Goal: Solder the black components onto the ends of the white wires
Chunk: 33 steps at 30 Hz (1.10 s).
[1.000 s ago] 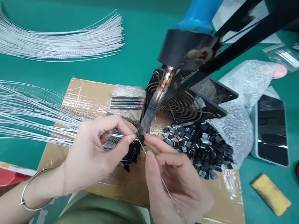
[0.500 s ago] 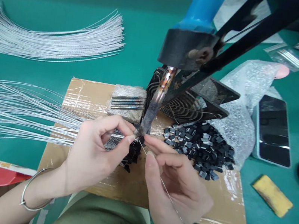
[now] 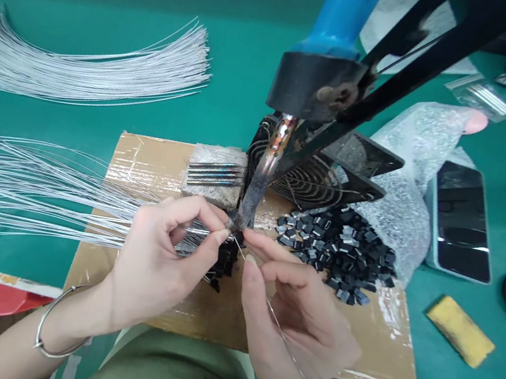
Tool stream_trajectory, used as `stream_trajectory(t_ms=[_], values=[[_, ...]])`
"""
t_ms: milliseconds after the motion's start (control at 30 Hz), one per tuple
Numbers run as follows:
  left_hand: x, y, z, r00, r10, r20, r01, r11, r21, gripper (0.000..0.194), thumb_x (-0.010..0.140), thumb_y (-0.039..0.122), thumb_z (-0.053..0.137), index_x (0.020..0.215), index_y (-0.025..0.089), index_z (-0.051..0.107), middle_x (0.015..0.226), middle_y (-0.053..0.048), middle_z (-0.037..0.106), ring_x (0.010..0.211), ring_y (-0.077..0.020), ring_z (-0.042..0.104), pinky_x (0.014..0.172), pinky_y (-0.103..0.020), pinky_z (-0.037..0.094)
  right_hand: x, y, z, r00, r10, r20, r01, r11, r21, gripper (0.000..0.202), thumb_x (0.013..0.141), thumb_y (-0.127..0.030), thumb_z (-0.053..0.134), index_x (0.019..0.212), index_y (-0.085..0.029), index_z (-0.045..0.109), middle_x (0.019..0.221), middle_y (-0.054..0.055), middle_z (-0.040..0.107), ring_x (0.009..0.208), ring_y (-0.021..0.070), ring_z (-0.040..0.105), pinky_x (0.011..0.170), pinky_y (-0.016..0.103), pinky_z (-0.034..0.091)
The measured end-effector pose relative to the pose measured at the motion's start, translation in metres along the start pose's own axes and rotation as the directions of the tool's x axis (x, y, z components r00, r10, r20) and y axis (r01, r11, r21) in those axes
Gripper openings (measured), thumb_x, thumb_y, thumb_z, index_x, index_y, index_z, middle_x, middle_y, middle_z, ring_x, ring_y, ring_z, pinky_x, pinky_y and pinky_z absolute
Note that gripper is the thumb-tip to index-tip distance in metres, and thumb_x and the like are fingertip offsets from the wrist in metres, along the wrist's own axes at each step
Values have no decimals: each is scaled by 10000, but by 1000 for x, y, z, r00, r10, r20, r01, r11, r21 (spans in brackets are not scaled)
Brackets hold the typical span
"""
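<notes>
While right grip [image 3: 250, 251] pinches, thin wire [image 3: 278, 326], passing through

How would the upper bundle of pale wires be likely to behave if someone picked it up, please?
The upper wire bundle would probably flex, as its long, thin strands lie in a curve. It may splay or shed strands, since its right-hand ends fan out and no tie shows.
</notes>
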State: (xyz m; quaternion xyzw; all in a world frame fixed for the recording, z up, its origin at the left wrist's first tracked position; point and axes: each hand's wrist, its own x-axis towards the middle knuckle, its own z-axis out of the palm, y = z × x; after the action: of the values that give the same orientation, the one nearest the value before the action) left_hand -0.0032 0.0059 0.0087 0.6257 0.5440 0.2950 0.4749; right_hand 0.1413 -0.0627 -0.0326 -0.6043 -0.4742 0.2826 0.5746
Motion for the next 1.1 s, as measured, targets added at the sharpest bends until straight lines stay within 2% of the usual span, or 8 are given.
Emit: stream_trajectory(t_ms=[133, 333, 700, 933, 1100], values=[[0, 0, 1, 1000, -7, -10, 7, 1000, 3, 127, 909, 150, 669, 798, 189, 715, 911, -57, 786, 925, -249, 762, 769, -363, 577, 0, 2, -1, 1000, -23, 12, 23, 1000, 12, 168, 912, -75, 741, 864, -225, 683, 1145, 70, 849, 986, 219, 836, 901, 322, 683], [1, 0, 2, 1000, -10, -10, 10, 1000, 5, 116, 904, 151, 676, 804, 189, 720, 897, -51, 782, 925, -240, 754, 799, -362, 566, 1, 5, 1, 999, -52, 1, 52, 999, -12, 169, 905, -78, 746, 859, -227, 680, 1108, 52, 855, 962, 206, 840, 865, 288, 671], [-1, 1, 1, 1000, 7, -6, -6, 999, 34, 127, 908, 147, 667, 798, 197, 705, 898, -50, 781, 921, -241, 752, 723, -342, 537, 0, 3, 5, 996, -69, -57, 68, 998, -18, 158, 910, -111, 741, 838, -235, 675, 1068, 50, 861, 942, 217, 842, 794, 301, 675], [-1, -2, 2, 1000, 20, -16, -19, 998, 56, 124, 912, 140, 669, 808, 200, 703, 900, -43, 782, 869, -223, 734, 668, -334, 481, 2, 3, 0, 996, -90, 24, 91, 994, -53, 179, 906, -75, 747, 871, -234, 672, 1096, 69, 857, 963, 231, 842, 788, 310, 680], [-1, -2, 4, 999, 32, -13, -32, 998, 47, 125, 916, 137, 663, 814, 198, 703, 884, -35, 771, 878, -220, 734, 701, -338, 493, 2, 4, 2, 994, -105, 14, 106, 992, -66, 171, 900, -81, 753, 874, -234, 681, 1068, 60, 860, 944, 225, 843, 790, 307, 677]])
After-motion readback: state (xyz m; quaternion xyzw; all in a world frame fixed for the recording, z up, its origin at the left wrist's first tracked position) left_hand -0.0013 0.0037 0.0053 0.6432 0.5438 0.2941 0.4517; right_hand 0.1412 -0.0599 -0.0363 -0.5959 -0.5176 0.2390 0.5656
